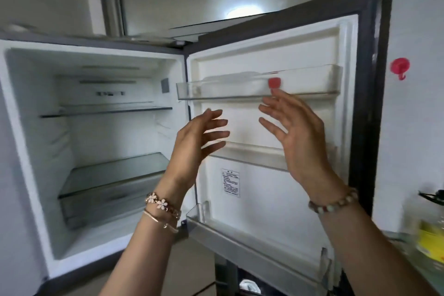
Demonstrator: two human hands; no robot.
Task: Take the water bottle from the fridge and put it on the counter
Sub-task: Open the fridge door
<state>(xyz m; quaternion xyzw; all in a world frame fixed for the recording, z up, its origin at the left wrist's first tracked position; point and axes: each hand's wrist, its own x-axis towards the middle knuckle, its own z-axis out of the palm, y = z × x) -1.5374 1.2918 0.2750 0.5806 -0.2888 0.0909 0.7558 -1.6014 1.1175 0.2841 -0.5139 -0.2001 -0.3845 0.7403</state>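
The fridge stands open, its door swung out to the right. In the door's top clear bin a pale see-through shape with a red cap lies on its side; it looks like the water bottle, blurred. My left hand and my right hand are raised in front of the door just below that bin. They face each other with fingers spread and hold nothing. My right fingertips almost reach the bin's lower edge under the red cap.
The fridge's glass shelves and drawer look bare. A lower door bin juts out below my arms. At the right edge a bottle with a yellow label stands on the counter. A red hook sticks on the wall.
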